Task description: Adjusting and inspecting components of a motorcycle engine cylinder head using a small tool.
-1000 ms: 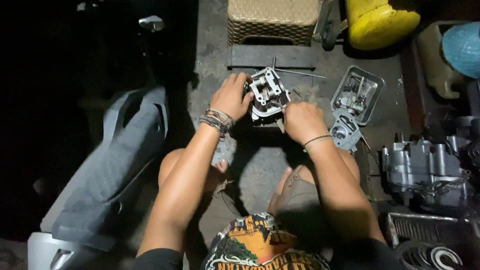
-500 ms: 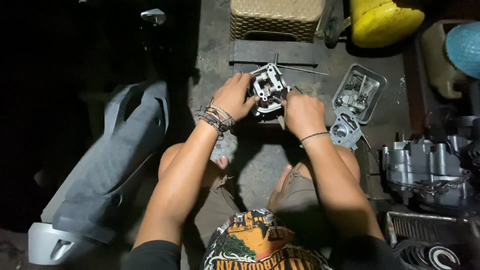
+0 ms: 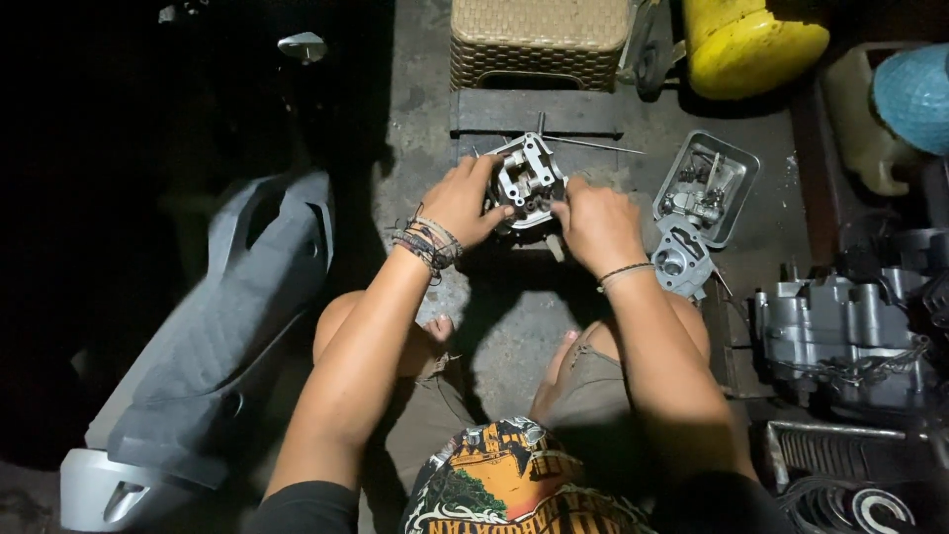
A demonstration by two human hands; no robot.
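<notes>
Head view: silver cast-metal engine cylinder head (image 3: 529, 183) sits on the concrete floor (image 3: 514, 326), directly between both hands, open face up. It is bare of its cover, and the cavities and small fittings inside are exposed. My read: strip-down or rebuild is partway, with the internals still in place and loose parts not yet back on. Can't tell which direction the work runs.

Left hand (image 3: 460, 203) clamped on the near-left side of the casting, fingers curled over the top edge, thumb on the front face. Wrist carries a stack of dark bracelets. Forearm comes in low from the lower left.

Right hand (image 3: 596, 222) grips the right side, fingers bent onto the upper rim, knuckles up. Thin band on that wrist. Both hands closed on the part, none free.

Just right of the right hand: shallow grey metal tray (image 3: 741, 163) with small parts, and a grey cast cover piece (image 3: 680, 262) touching its near corner. Beyond the hands: thin steel rod (image 3: 593, 145) on a dark flat slab (image 3: 539, 112), then a woven tan stool (image 3: 539, 40). Well right: grey engine crankcase (image 3: 840, 336). Far left of the left hand: grey plastic body panel (image 3: 213, 336).
</notes>
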